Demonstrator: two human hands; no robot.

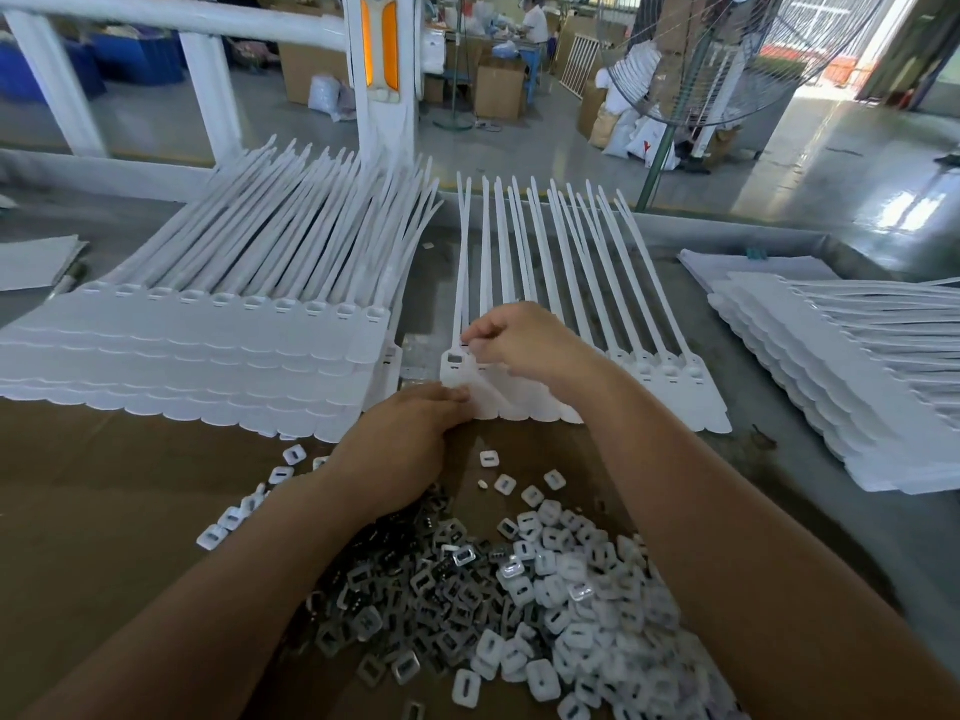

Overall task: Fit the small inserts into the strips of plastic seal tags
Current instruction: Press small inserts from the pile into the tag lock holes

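White strip of tags (524, 403), twelve o'clock of the insert pile (519, 589): left hand's (405, 439) straight fingers press its near edge, right hand (524, 345) pinches an insert (465, 342) over its leftmost socket (456, 360).

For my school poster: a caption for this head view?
Left hand steadies a strip of seal tags while right hand pinches at one; loose inserts lie nearby.

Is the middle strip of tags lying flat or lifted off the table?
Flat: the strip lies on the table, tails pointing away, and the left hand rests on its near edge.
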